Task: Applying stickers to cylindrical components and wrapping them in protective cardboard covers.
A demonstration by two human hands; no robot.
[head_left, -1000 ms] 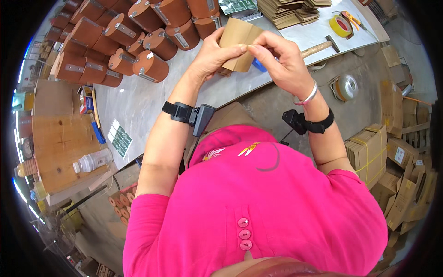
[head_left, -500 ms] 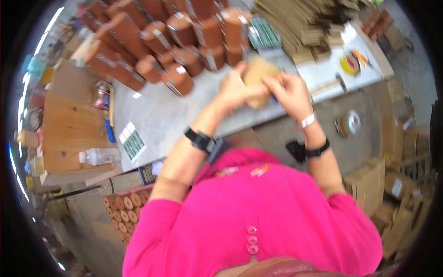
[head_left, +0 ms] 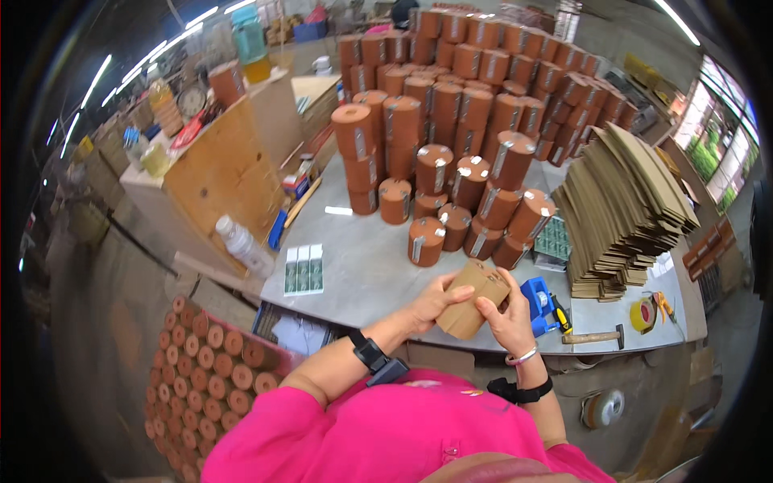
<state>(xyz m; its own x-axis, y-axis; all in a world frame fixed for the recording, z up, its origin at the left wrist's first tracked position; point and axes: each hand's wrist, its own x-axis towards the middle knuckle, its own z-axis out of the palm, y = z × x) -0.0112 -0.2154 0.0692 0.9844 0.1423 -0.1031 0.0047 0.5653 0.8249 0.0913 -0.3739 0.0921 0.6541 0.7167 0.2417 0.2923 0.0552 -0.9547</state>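
Note:
Between my two hands is a small brown cardboard box (head_left: 467, 310), tilted above the front edge of the grey tabletop. My left hand (head_left: 435, 304) grips its left side, with the thumb pressed on the near face. On the opposite side, my right hand (head_left: 509, 319) has its thumb on the box and its fingers bent round the far side. Two small dark marks or holes show on the box's upper end. Just beyond it stand reddish-brown cylinders (head_left: 427, 240) with silvery strips on their sides.
Stacked cylinders (head_left: 467, 105) fill the table's back. Flat cardboard pieces (head_left: 616, 209) pile up at right. Nearby lie a blue tool (head_left: 537, 302), a hammer (head_left: 592, 337) and a yellow tape roll (head_left: 642, 315). Green-and-white label sheets (head_left: 303, 270) and a clear bottle (head_left: 241, 245) are left.
My view has swung up, showing more of the table's back and the stacked cylinders. The box has turned in my hands, and both still hold it.

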